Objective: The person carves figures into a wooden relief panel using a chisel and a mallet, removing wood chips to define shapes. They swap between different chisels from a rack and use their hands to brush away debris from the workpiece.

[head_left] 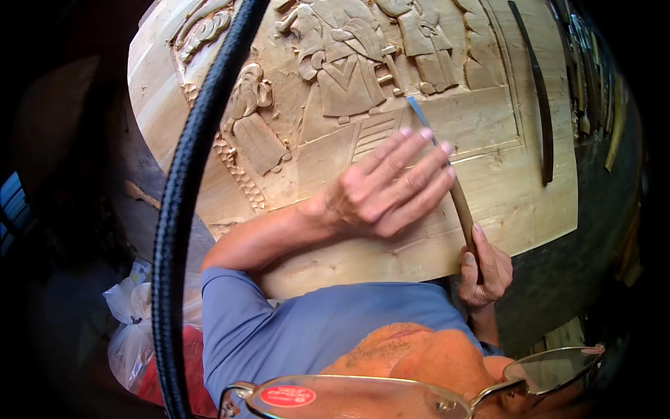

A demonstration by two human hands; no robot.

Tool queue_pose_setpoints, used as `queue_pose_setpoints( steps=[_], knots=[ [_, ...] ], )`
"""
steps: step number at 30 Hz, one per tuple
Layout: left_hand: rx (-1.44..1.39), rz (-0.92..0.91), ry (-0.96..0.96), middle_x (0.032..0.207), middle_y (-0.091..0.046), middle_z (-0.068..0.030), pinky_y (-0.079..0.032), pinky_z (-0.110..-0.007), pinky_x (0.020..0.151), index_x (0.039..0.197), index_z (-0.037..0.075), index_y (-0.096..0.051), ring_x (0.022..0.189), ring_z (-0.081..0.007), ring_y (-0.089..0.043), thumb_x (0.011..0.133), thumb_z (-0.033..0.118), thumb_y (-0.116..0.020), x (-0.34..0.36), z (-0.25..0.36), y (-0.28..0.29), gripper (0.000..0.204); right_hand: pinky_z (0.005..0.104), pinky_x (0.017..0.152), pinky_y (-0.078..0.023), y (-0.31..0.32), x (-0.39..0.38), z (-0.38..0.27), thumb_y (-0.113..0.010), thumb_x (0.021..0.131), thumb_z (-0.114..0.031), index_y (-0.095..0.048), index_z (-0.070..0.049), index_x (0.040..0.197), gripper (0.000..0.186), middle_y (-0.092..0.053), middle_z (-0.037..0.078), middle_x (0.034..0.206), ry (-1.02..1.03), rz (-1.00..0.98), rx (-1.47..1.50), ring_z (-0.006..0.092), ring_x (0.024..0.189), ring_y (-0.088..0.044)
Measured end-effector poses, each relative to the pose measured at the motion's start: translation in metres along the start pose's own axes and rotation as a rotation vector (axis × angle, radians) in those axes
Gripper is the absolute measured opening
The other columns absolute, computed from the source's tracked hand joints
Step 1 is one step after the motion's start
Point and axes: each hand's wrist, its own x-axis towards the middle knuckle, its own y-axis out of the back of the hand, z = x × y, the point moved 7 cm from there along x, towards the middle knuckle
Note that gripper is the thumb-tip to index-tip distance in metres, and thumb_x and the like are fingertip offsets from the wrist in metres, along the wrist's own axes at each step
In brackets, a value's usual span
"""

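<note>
A carving chisel (460,202) with a brown handle and a bluish blade lies slantwise over the right part of a pale wooden panel (328,269). My right hand (486,272) is closed around its handle end, at the panel's near edge. Across the panel reaches my left forearm, and my left hand (394,185) has its fingers stretched out. Its fingertips lie over the chisel's shaft; whether they press on it I cannot tell. Just past them, the blade tip points at carved relief figures (349,77) and a carved set of steps (377,133).
Another long dark tool (539,98) lies along the panel's right side. Several thin tools (583,70) stand or lie beyond that edge. A black braided cable (192,146) crosses the view at left. Below left is a clear plastic bag (132,328) beside something red (192,370).
</note>
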Motion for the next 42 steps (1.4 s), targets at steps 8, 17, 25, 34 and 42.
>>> queue_pose_setpoints(
  steps=[8,17,25,34,42],
  knots=[
    [-0.085,-0.126,0.264,0.155,-0.061,-0.0284,-0.049,-0.062,0.121,0.15,0.002,-0.066,0.144,-0.0499,-0.059,0.098,0.038,-0.08,-0.016,-0.003,-0.014,0.065,0.0369,0.058,-0.053,0.008,0.029,-0.03,-0.071,0.087,0.012,-0.071,0.01,0.141,0.054,-0.074,0.018,0.083,-0.017,-0.108,-0.108,0.0269,0.058,-0.066],
    [-0.232,-0.101,0.243,0.158,-0.055,-0.0357,-0.047,-0.062,0.123,0.153,-0.005,-0.059,0.148,-0.0517,-0.055,0.095,0.035,-0.082,-0.014,-0.004,-0.012,0.074,0.036,0.055,-0.05,0.013,0.039,-0.047,-0.07,0.088,0.013,-0.071,0.009,0.142,0.054,-0.07,0.016,0.077,0.018,-0.06,-0.135,0.0253,0.053,-0.061],
    [-0.325,-0.137,0.219,0.165,-0.046,-0.037,-0.042,-0.065,0.125,0.158,-0.005,-0.054,0.151,-0.0565,-0.049,0.092,0.034,-0.085,-0.019,-0.003,-0.02,0.083,0.0381,0.055,-0.051,-0.009,0.013,-0.025,-0.068,0.089,0.013,-0.067,0.01,0.145,0.056,-0.072,0.017,0.081,0.067,-0.004,-0.174,0.0276,0.055,-0.063],
    [-0.26,0.117,-0.16,0.137,-0.074,-0.0228,-0.058,-0.054,0.114,0.133,0.0,-0.071,0.131,-0.0393,-0.072,0.103,0.033,-0.078,-0.003,0.02,0.012,0.045,0.022,0.049,-0.042,0.032,-0.031,0.014,-0.042,0.12,-0.031,-0.034,0.01,0.167,0.063,-0.052,0.001,0.074,-0.494,0.83,0.259,0.01,0.055,-0.041],
    [-0.178,0.073,0.012,0.123,-0.081,-0.0183,-0.065,-0.047,0.104,0.123,0.002,-0.077,0.116,-0.0323,-0.08,0.101,0.034,-0.081,-0.008,0.008,0.018,0.039,0.0339,0.057,-0.052,0.014,-0.012,0.0,-0.065,0.1,0.002,-0.068,0.011,0.143,0.044,-0.073,0.013,0.079,-0.14,0.134,-0.043,0.022,0.056,-0.062]
  ],
)
